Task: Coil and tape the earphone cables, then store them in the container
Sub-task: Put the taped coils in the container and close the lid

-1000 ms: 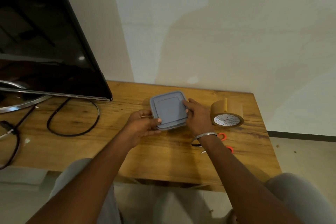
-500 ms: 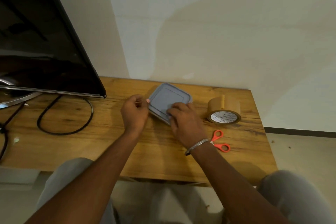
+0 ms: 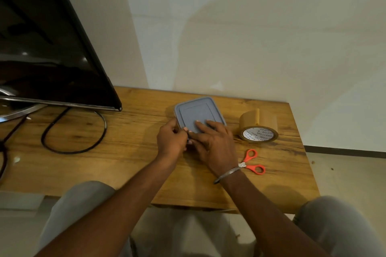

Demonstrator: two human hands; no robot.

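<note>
Pressing flat on the lid (image 3: 196, 110), the right hand (image 3: 215, 148) steadies it, while the left hand (image 3: 171, 140), curled, pinches the corner beside it — likely prying or sealing.

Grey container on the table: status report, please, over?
Left hand grips the container at its near-left corner; right hand fingers flat on lid. Lid on, earphones unseen. Tape roll, scissors alongside, clear.

The container (image 3: 198, 110) under the right hand (image 3: 213, 148) looks like smooth, matt grey plastic. On that wrist sits a shiny metal bangle (image 3: 227, 173). Right of the hand are a glossy brown tape roll (image 3: 265, 119) with a printed paper core and scissors (image 3: 246, 159) with smooth orange plastic handles. The table (image 3: 125, 162) is grained wood with a light sheen. Far left of the hand, the screen (image 3: 52, 48) is glossy black.
</note>
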